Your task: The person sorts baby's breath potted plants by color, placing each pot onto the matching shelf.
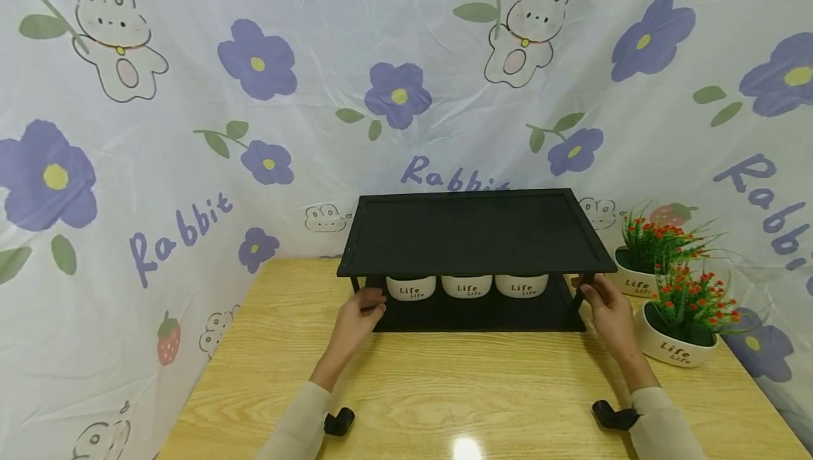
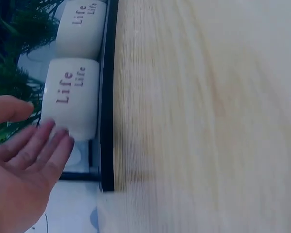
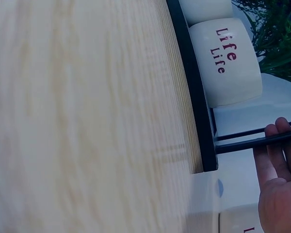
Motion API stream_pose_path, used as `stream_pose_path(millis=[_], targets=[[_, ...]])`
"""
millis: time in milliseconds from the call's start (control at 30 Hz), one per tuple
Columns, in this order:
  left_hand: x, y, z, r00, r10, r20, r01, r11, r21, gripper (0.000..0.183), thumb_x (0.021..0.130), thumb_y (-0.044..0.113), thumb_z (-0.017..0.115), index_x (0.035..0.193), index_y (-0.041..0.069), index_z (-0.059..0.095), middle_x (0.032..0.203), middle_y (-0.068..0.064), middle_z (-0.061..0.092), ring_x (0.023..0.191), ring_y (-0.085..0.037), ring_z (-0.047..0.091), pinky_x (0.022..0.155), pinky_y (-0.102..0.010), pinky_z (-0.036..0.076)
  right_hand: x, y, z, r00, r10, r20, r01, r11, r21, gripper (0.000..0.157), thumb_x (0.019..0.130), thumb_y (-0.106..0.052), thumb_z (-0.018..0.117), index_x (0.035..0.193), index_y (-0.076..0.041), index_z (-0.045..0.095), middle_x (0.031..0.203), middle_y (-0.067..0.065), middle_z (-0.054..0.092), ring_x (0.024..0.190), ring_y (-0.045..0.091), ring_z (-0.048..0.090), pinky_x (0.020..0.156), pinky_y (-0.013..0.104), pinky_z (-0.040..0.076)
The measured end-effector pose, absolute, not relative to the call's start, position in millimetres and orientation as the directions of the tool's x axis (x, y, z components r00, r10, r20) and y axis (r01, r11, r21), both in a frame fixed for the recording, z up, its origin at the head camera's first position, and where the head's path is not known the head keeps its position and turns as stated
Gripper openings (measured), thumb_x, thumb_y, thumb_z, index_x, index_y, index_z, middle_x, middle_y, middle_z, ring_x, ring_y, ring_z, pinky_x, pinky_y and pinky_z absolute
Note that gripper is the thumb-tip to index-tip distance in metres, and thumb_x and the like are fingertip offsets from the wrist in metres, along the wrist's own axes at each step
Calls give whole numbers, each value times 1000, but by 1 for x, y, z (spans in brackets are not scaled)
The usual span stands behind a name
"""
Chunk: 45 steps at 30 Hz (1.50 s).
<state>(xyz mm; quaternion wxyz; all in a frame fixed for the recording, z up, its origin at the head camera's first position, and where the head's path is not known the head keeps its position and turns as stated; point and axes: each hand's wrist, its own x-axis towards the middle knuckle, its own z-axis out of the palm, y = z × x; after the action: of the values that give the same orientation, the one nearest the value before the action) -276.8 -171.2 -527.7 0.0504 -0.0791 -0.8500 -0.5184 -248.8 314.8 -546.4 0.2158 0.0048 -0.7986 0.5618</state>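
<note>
A black two-tier shelf [image 1: 476, 234] stands on the wooden table, with three white pots [image 1: 466, 286] marked "Life" in a row on its lower board. Green foliage [image 2: 26, 34] rises from these pots, hidden in the head view by the top board. My right hand [image 1: 610, 312] holds the front right post [image 3: 247, 144], fingers behind it and thumb in front. At the other end, my left hand [image 1: 358, 319] is by the front left post, fingers loosely extended beside the leftmost pot [image 2: 72, 97], holding nothing.
Two white pots with red-flowered plants, a front one [image 1: 676, 343] and a rear one [image 1: 638, 282], stand right of the shelf, close to my right hand. A patterned cloth [image 1: 394, 22] hangs behind the table [image 1: 444, 375].
</note>
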Motion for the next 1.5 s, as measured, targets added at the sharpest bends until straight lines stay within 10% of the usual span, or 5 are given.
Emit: stream_pose_path(millis=[233,800,1100,1333,1500], targets=[[-269,-192,-524,-956,-95,277,217,406,888,12,104,7,65,112,3,73,94,-14,76,84,-26,75,75,-28,64,-249,315,-545,-907,234,349,-249,368,-896,33,113,-18,54,134,6,61,119,-4,74,111,-16,62,97,0,45],[-288,-198,-529,-948,-81,308,250,413,876,34,106,10,67,139,5,68,130,-20,75,125,-36,71,106,-51,59,-248,317,-547,-931,224,288,-205,333,-920,39,113,-21,55,142,5,57,118,-15,73,110,-18,61,96,0,46],[-291,-195,-533,-940,-126,316,245,393,886,25,106,12,67,127,2,76,122,-14,79,118,-34,74,104,-52,59,-241,320,-532,-939,181,294,-161,523,-837,40,114,-28,52,140,0,62,136,23,69,107,-29,46,88,-4,42],[-291,-196,-533,-947,-119,297,236,368,899,24,106,13,68,126,5,77,122,-15,79,119,-33,73,106,-53,58,-229,322,-523,-957,164,239,-96,598,-796,50,115,-27,50,155,3,50,148,31,60,128,22,66,104,20,55],[-291,-198,-533,-950,-113,291,237,348,907,23,106,15,69,125,6,78,122,-15,79,120,-34,73,107,-54,57,-216,322,-520,-939,180,292,-120,625,-771,40,114,-17,52,148,4,57,137,30,67,97,-26,51,80,-4,42]])
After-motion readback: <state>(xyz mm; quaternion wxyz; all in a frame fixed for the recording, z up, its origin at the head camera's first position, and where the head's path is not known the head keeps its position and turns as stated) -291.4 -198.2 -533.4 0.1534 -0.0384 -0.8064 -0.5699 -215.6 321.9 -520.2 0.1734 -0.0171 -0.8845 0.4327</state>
